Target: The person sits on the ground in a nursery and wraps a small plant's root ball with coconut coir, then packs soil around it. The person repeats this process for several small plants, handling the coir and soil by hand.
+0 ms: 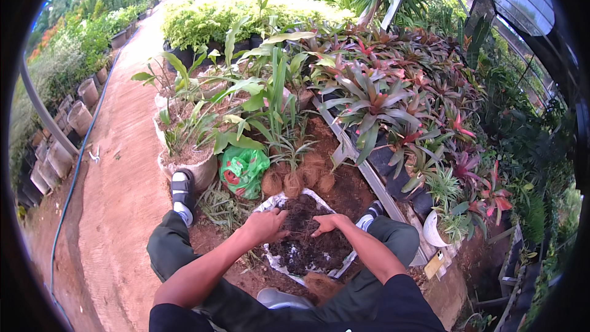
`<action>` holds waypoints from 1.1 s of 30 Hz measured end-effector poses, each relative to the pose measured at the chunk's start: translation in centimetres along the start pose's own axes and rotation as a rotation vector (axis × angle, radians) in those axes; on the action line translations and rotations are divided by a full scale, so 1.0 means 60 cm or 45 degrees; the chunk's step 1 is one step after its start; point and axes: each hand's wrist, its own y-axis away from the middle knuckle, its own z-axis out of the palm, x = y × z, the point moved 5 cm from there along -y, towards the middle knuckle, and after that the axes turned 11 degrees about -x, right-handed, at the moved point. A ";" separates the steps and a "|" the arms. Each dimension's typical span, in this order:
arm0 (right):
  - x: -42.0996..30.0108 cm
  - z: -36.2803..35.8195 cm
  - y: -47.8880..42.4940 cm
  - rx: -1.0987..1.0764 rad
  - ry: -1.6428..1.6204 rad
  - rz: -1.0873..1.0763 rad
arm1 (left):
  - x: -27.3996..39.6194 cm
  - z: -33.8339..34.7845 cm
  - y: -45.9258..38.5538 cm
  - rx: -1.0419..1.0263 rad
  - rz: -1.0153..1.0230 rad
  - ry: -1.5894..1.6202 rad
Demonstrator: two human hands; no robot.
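Observation:
Between my legs lies an opened white sack [275,263] holding dark soil mixed with brown fibres [302,235]. Over its left side is my left hand [269,225], fingers apart above the soil. My right hand [328,224] reaches in from the right, thumb and fingers spread at the fibrous mix. Whether the fingertips touch loose strands is hard to tell. Just beyond the sack stand several fibre-wrapped root balls [293,184], one with narrow green leaves. A green plastic bag [243,171] sits to their left. Another clump of brown fibre [322,286] rests at the sack's near edge.
Potted leafy plants [189,161] stand ahead on the left. A metal rail [368,177] borders the bromeliads [375,101] on the right. A phone [433,265] lies near a white pot [433,229]. A blue hose [69,193] runs along the dirt path [124,184].

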 end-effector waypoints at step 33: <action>-0.232 -0.086 0.220 1.504 -0.408 -0.321 | 0.021 -0.003 -0.119 0.320 -0.285 2.829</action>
